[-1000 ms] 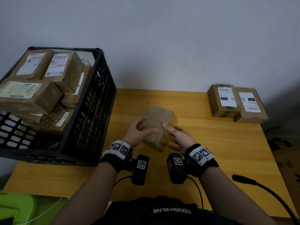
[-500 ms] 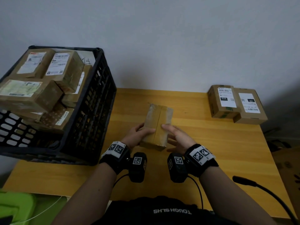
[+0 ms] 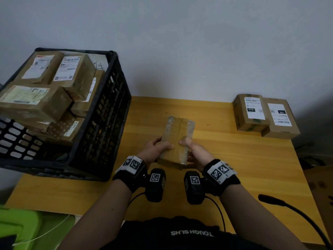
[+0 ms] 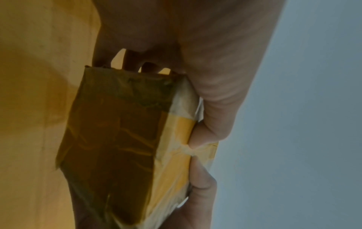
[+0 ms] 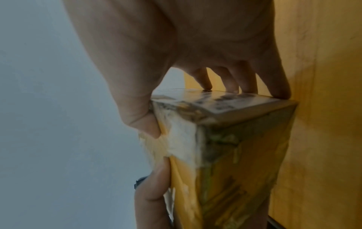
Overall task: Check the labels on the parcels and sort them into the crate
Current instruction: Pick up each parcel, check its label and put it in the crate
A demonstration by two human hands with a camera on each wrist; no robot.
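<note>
A brown taped parcel (image 3: 177, 139) is held above the wooden table (image 3: 234, 159) at its middle, its taped seam side facing up. My left hand (image 3: 156, 148) grips its left side, thumb on top and fingers underneath. My right hand (image 3: 193, 151) grips its right side the same way. In the right wrist view a printed label shows on the parcel's (image 5: 225, 147) underside, under my fingers (image 5: 243, 83). The left wrist view shows the parcel's (image 4: 121, 131) taped end and both thumbs pressing its top. A black plastic crate (image 3: 106, 123) with several labelled parcels stands at the left.
Two labelled cardboard boxes (image 3: 252, 112) (image 3: 281, 120) lie side by side at the table's back right corner. A black gooseneck microphone (image 3: 288, 210) sticks up at the front right edge. A green object (image 3: 19, 226) lies below the table's front left.
The parcel has been turned in both hands from a tilted corner-up pose to lying lengthwise, seam side up, and drawn slightly closer to my body. Both hands kept hold.
</note>
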